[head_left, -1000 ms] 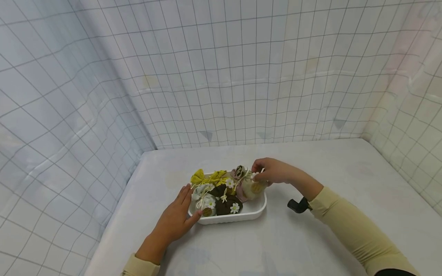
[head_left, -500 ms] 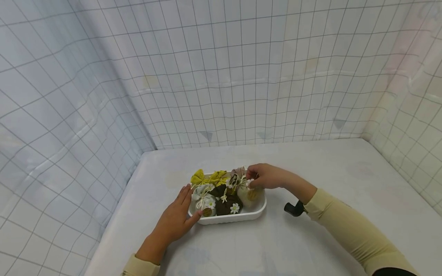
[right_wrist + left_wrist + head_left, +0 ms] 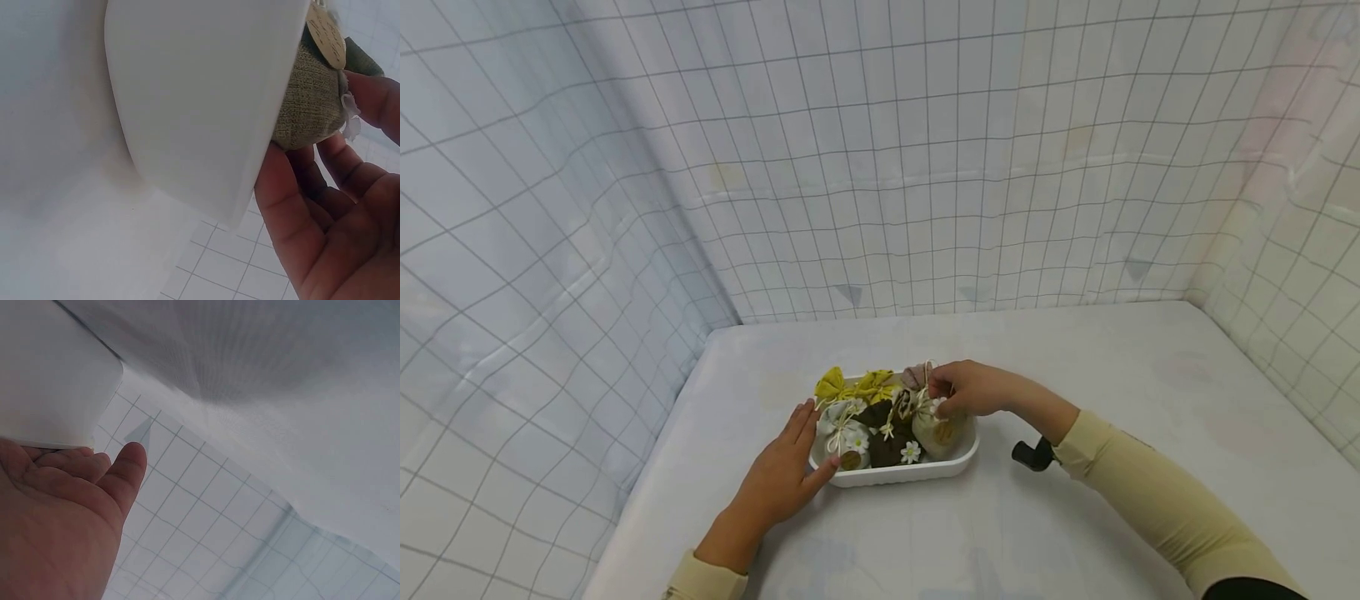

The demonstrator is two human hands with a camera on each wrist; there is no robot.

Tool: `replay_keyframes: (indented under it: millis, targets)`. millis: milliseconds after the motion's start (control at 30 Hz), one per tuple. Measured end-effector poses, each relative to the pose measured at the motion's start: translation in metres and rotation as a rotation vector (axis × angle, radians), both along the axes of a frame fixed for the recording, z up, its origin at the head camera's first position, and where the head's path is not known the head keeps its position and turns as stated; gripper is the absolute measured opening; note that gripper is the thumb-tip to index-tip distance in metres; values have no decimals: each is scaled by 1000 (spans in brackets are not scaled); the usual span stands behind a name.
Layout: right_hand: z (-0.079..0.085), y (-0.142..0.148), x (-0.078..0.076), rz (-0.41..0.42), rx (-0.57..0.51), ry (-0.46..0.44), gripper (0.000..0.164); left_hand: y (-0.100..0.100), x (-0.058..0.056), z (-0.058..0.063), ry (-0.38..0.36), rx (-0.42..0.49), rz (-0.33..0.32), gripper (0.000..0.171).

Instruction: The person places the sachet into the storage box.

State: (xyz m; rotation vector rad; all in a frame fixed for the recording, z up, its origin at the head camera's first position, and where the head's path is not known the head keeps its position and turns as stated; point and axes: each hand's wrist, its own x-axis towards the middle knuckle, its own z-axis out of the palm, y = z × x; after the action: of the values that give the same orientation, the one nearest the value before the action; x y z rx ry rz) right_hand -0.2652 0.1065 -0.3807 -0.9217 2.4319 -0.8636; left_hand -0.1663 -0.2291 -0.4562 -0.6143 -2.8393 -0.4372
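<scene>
Small drawstring pouches with white flowers fill a white tray point(image 3: 902, 477) in the head view. My right hand point(image 3: 977, 388) pinches the neck of a pale green pouch point(image 3: 937, 437) at the tray's right end. In the right wrist view that pouch point(image 3: 309, 97) shows coarse weave and a round tag, with the right hand's point(image 3: 350, 219) fingers and thumb about it. Straight-fingered, my left hand point(image 3: 777, 472) rests against the tray's left end; the left wrist view shows this hand point(image 3: 62, 512) beside the tray wall point(image 3: 59, 381). A mauve pouch point(image 3: 914, 377) is partly hidden behind the green one.
Yellow pouches point(image 3: 872, 386) lie along the tray's back, with a white pouch point(image 3: 844, 425) and a dark brown pouch point(image 3: 891, 444) in front. The tray stands on a white-covered table point(image 3: 880, 542) enclosed by grid-patterned cloth point(image 3: 955, 208). A black piece point(image 3: 1032, 455) sits under the right sleeve.
My right hand has moved left and slightly towards me with the green pouch, which now lies lower in the tray beside the brown one. The left hand has not moved.
</scene>
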Motion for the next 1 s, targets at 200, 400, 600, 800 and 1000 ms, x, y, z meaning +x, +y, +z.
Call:
replay_keyframes:
  millis: [200, 400, 600, 800, 1000]
  targets:
    - [-2, 0, -2, 35, 28, 5, 17, 0, 0, 0, 4, -2, -3, 82]
    - [-2, 0, -1, 65, 45, 15, 20, 0, -1, 0, 5, -4, -3, 82]
    - [-3, 1, 1, 86, 78, 38, 21, 0, -1, -1, 10, -3, -3, 82]
    - [-2, 5, 1, 117, 71, 44, 15, 0, -1, -1, 27, 3, -9, 81]
    - [1, 22, 3, 74, -6, 37, 7, 1, 0, -1, 30, 20, -20, 81]
